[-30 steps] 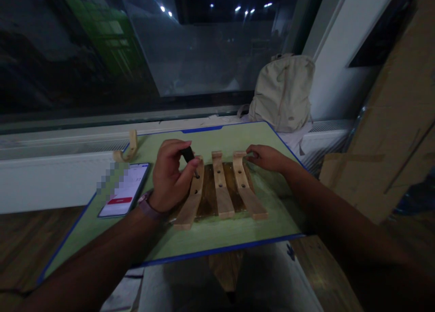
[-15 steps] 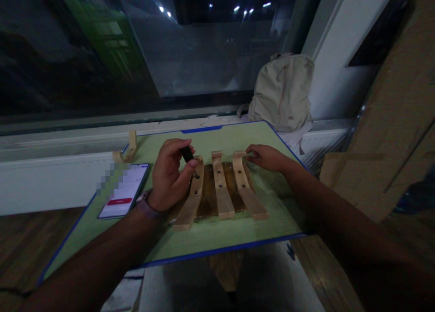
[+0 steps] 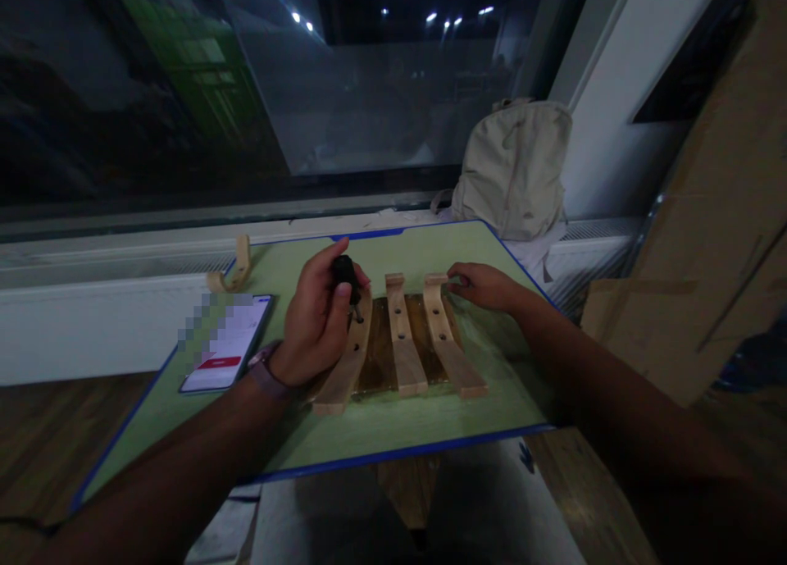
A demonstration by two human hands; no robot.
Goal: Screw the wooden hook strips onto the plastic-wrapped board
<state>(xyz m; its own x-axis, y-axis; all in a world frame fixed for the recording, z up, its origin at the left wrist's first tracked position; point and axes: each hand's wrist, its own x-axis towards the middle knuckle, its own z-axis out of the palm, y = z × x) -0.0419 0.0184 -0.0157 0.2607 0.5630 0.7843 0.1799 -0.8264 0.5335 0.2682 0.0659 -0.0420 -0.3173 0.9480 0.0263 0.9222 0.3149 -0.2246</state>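
Observation:
My left hand [image 3: 315,323] is closed round the black handle of a screwdriver [image 3: 345,271]. Its shaft points down into the upper hole of the leftmost curved wooden piece [image 3: 344,380]. Beside that lie a middle wooden piece [image 3: 408,366] and a right one [image 3: 458,362], each with two holes. All three rest across a shiny brown slab [image 3: 375,364]. At the far end of the right piece is my right hand [image 3: 489,286], its fingers curled in with the fingertips close to the wood; whether they hold anything is hidden.
A phone [image 3: 230,348] lies left on the green, blue-edged tabletop [image 3: 295,454]. Behind it, another curved wooden piece [image 3: 243,261] stands at the table's edge. A beige backpack [image 3: 513,171] leans by the window, and cardboard [image 3: 694,220] stands at the right.
My left hand has tipped the screwdriver more upright and shifted its grip, the index finger now raised behind the handle. The right hand stays by the right wooden piece.

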